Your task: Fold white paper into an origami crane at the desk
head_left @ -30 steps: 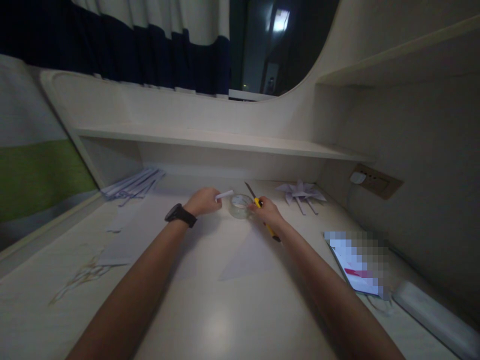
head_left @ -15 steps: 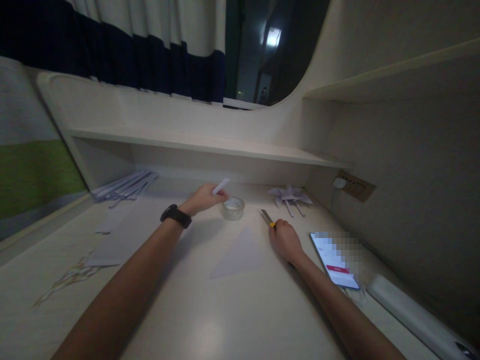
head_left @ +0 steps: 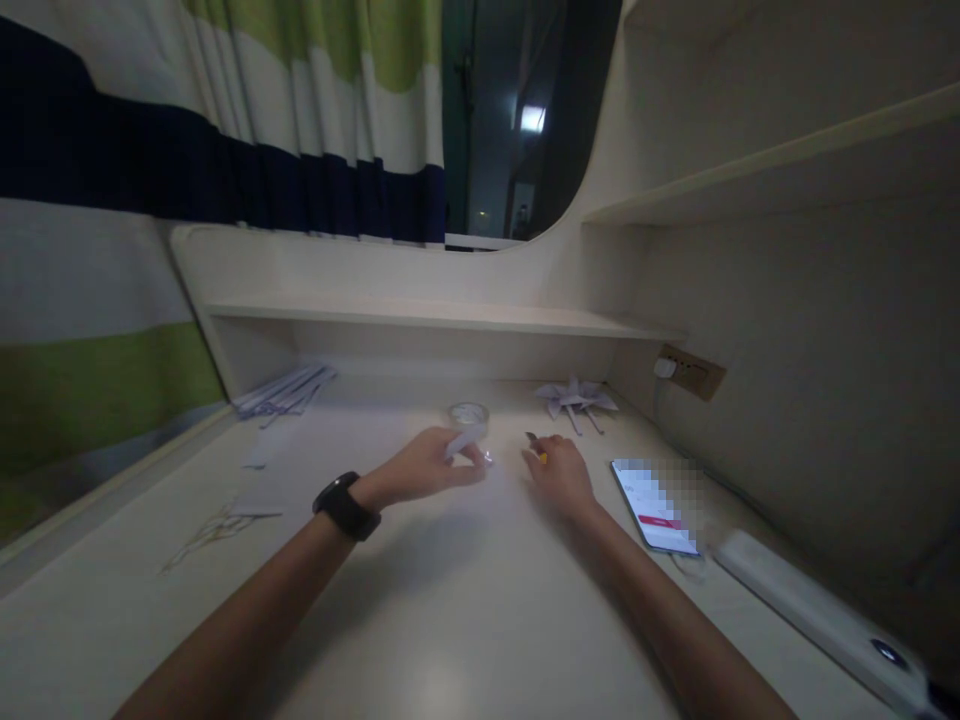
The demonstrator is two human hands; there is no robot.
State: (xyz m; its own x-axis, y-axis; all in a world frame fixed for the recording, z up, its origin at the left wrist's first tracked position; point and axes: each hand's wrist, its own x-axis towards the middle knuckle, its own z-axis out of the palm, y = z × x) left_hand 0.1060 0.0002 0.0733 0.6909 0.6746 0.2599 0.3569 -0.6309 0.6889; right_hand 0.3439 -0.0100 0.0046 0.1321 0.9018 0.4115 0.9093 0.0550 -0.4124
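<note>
Two hands mid-desk, left hand (head_left: 427, 467) grip pinching paper roll (head_left: 464, 441), right hand (head_left: 561, 473) clenched on cutter (head_left: 535, 447) (desk edge well off).

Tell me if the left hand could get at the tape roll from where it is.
Probably yes. The tape roll stands on the desk just beyond the left hand, with nothing between them. But that hand already pinches a rolled paper, so its grip is partly taken.

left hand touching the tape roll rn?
Apart. In the head view the left hand holds a small rolled paper strip, and the tape roll sits farther back on the desk, with bare desk visible between them.
</note>
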